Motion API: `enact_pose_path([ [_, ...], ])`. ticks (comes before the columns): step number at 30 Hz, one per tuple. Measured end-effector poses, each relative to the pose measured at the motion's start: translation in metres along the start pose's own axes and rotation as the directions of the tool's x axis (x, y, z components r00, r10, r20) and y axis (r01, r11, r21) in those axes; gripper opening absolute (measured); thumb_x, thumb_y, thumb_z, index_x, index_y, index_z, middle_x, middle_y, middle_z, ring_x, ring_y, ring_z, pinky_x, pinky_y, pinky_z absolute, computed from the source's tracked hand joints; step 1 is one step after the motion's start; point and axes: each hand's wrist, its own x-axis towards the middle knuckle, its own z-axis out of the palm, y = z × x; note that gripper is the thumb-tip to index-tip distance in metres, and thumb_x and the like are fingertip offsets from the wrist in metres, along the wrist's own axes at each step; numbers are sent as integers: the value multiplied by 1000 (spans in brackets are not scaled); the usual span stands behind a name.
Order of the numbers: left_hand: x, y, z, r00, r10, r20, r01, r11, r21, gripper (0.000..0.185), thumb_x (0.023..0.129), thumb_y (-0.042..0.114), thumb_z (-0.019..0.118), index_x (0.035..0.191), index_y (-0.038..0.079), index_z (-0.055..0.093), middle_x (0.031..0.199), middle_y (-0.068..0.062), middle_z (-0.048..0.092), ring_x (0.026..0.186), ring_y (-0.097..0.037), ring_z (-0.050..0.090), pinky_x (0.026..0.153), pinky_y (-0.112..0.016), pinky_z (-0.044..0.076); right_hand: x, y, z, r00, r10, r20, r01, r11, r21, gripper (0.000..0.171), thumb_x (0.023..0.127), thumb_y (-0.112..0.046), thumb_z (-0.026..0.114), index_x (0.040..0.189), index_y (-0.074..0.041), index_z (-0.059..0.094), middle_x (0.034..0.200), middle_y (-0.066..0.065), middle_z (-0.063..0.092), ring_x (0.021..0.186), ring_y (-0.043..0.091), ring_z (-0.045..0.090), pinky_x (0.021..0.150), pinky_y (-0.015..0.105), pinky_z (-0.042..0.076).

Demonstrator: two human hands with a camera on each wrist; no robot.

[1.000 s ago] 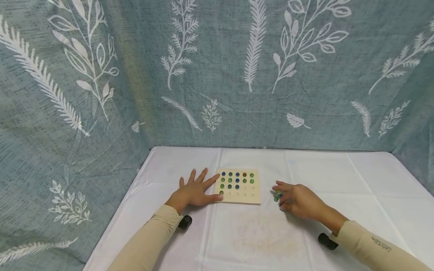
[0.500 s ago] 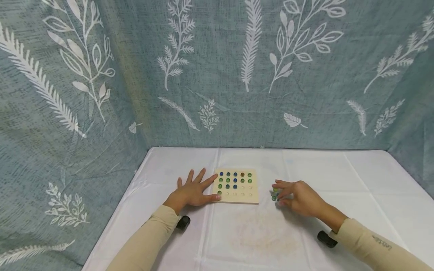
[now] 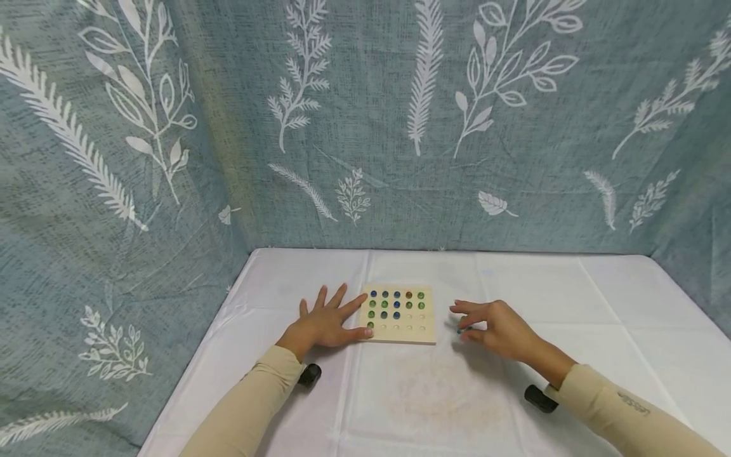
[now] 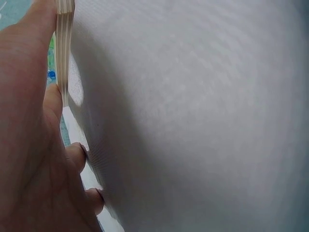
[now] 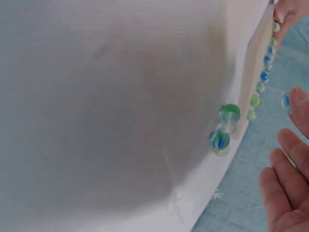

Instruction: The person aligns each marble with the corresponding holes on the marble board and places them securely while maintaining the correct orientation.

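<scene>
A grey-blue cloth backdrop printed with white leaves (image 3: 365, 127) hangs behind and to both sides of the surface covered in a white cloth (image 3: 434, 393). On that surface, near the middle, lies the square pale wooden board with rows of small hollows (image 3: 398, 315), its far rows filled with blue and green glass marbles (image 3: 396, 304) and its near rows mostly bare. The left hand (image 3: 327, 320) lies flat with fingers spread, palm down, its fingertips touching the board's left edge. The right hand (image 3: 495, 327) hovers just right of the board, fingers loosely curled, with the thumb and a fingertip pinching one blue-and-clear glass marble (image 5: 286, 101), seen in the right wrist view. Two loose green and blue marbles (image 5: 224, 127) rest on the white cloth just beside the board's right edge, close under that hand.
</scene>
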Motion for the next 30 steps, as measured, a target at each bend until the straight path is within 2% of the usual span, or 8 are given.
enact_pose_path([
  [7, 1, -3, 1, 1000, 0, 2, 0, 1000, -8, 86, 93, 80, 51, 165, 44, 22, 179, -5, 2, 163, -46, -6, 122, -79, 0, 9, -8, 3, 1000, -8, 11, 7, 999, 43, 16, 83, -2, 84, 98, -6, 84, 132, 16, 73, 128, 38, 67, 86, 27, 55],
  [12, 3, -5, 3, 1000, 5, -4, -5, 1000, 1, 86, 92, 81, 50, 165, 45, 21, 179, -5, 2, 163, -46, -6, 122, -79, 1, 16, -13, 8, 1000, -13, 23, 12, 998, 58, 14, 84, -1, 83, 97, -5, 84, 134, 17, 72, 129, 38, 66, 81, 25, 53],
  [19, 4, -5, 3, 1000, 8, -3, -8, 1000, -2, 86, 93, 81, 50, 165, 45, 21, 179, -5, 1, 163, -46, -6, 122, -79, 1, 26, -19, 16, 999, -27, 27, 25, 997, 67, 15, 84, -3, 84, 99, -6, 84, 134, 14, 72, 133, 37, 64, 93, 28, 56],
  [23, 4, -6, 4, 1000, 9, -6, -9, 1000, -5, 85, 93, 81, 50, 165, 46, 22, 179, -5, 1, 163, -46, -6, 122, -79, 0, 30, -23, 21, 999, -42, 29, 40, 996, 82, 16, 85, -2, 83, 100, -5, 84, 134, 16, 72, 133, 39, 63, 91, 27, 56],
  [26, 4, -6, 4, 1000, 10, -5, -10, 1000, -8, 85, 93, 81, 50, 165, 46, 22, 179, -4, 1, 163, -45, -7, 122, -79, 0, 34, -27, 24, 998, -63, 31, 60, 995, 84, 15, 85, -1, 82, 99, -5, 84, 134, 16, 72, 133, 40, 63, 98, 37, 58],
  [30, 3, -5, 3, 1000, 10, -4, -10, 1000, -11, 85, 93, 80, 51, 165, 46, 22, 179, -4, 1, 163, -45, -7, 122, -79, 0, 40, -31, 27, 996, -84, 35, 81, 993, 86, 13, 86, -1, 82, 98, -6, 84, 134, 16, 72, 133, 40, 63, 101, 48, 57],
])
